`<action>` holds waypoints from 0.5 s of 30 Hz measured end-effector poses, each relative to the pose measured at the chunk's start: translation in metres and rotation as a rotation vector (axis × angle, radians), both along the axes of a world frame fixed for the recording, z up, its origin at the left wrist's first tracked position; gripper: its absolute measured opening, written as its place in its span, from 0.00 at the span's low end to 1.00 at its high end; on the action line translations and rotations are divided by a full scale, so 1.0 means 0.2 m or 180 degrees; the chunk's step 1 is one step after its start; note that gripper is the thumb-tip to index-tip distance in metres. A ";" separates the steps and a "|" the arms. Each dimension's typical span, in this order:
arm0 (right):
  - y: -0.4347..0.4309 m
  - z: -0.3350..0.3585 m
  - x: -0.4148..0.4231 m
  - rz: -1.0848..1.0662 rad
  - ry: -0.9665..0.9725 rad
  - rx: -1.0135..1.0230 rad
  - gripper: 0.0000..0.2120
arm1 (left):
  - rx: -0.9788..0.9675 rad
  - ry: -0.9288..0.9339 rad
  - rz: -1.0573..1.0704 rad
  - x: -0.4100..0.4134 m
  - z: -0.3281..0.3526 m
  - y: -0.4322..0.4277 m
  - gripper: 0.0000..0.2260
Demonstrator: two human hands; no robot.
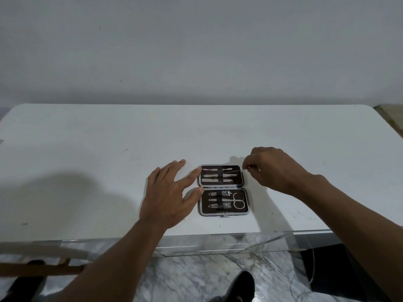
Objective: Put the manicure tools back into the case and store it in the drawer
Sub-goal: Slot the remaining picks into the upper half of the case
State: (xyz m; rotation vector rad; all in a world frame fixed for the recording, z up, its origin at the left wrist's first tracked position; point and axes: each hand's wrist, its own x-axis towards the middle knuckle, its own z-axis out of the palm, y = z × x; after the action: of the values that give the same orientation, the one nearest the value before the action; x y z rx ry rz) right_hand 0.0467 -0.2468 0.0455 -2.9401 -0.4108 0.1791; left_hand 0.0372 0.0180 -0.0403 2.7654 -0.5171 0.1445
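Observation:
A dark brown manicure case (pixel 222 187) with a silver rim lies open flat on the white table (pixel 109 149). Its far half holds several slim metal tools under a strap. The near half holds two nail clippers, a file and small scissors (pixel 238 200). My right hand (pixel 272 168) pinches a thin metal tool (pixel 236 170) by its end, its tip lying over the far half's upper right corner. My left hand (pixel 170 192) rests spread beside the case, with fingertip and thumb touching its left edge.
A clear acrylic drawer (pixel 218 245) sits under the table's front edge. A marble floor and a dark shoe (pixel 237 286) show below. A brown wooden bar (pixel 43 269) crosses the lower left. A plain wall stands behind the table.

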 end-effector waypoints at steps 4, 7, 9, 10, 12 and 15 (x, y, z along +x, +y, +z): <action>0.02 0.00 0.00 -0.0055 0.0003 -0.0073 0.13 | -0.0023 -0.0008 0.0000 0.00 -0.01 0.00 0.23; 0.04 -0.01 0.00 -0.0064 -0.0018 -0.0088 0.13 | -0.0008 -0.0037 -0.0002 0.00 -0.01 0.00 0.22; 0.05 -0.01 0.00 -0.0069 -0.0013 -0.0093 0.13 | -0.0004 -0.0034 -0.0001 0.00 -0.01 0.00 0.22; 0.05 -0.01 0.00 -0.0076 -0.0005 -0.0093 0.13 | -0.0017 -0.0028 -0.0002 0.00 -0.01 0.00 0.22; 0.06 -0.01 0.00 -0.0096 0.0014 -0.0099 0.12 | -0.0054 -0.0015 -0.0002 0.01 -0.01 0.00 0.22; 0.08 -0.02 0.01 -0.0107 0.0027 -0.0094 0.12 | -0.0047 -0.0012 0.0002 0.01 -0.01 0.00 0.23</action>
State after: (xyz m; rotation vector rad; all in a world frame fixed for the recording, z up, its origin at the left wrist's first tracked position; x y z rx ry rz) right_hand 0.0480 -0.2301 0.0411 -2.9721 -0.3603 0.1947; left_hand 0.0390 0.0175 -0.0428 2.7514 -0.5140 0.1532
